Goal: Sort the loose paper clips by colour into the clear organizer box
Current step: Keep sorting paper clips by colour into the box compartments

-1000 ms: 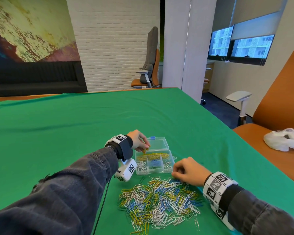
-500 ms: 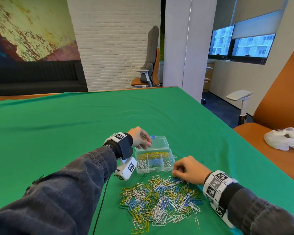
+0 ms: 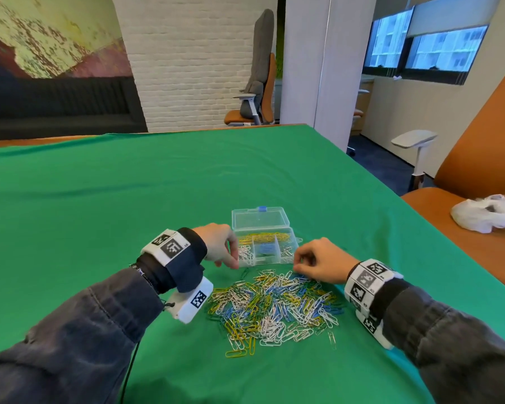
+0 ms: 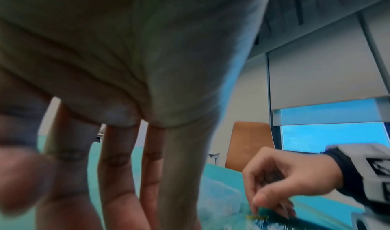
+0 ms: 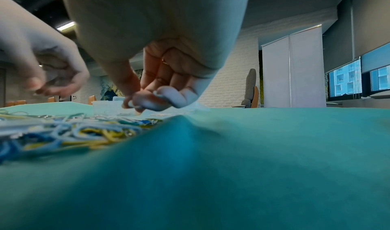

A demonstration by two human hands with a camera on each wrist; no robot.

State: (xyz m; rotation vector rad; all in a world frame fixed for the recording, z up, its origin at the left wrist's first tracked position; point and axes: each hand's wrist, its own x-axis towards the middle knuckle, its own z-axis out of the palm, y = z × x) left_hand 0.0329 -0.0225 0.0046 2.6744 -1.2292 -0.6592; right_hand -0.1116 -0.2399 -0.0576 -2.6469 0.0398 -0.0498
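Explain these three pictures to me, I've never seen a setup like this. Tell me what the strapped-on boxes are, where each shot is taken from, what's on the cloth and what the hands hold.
No machine here: a person wears a camera on the head and one on each wrist, in bands with black-and-white markers. The wide shot is from the head; the two close shots look along each hand. On the green cloth lies a heap of loose yellow, blue, white and green paper clips, and behind it a clear plastic organizer box, lid open, with some clips already sorted. The left hand hangs by the box, fingers straight, holding nothing visible. The right hand curls its fingers at the heap's far edge, apparently pinching a clip; the clip itself is too blurred to confirm.
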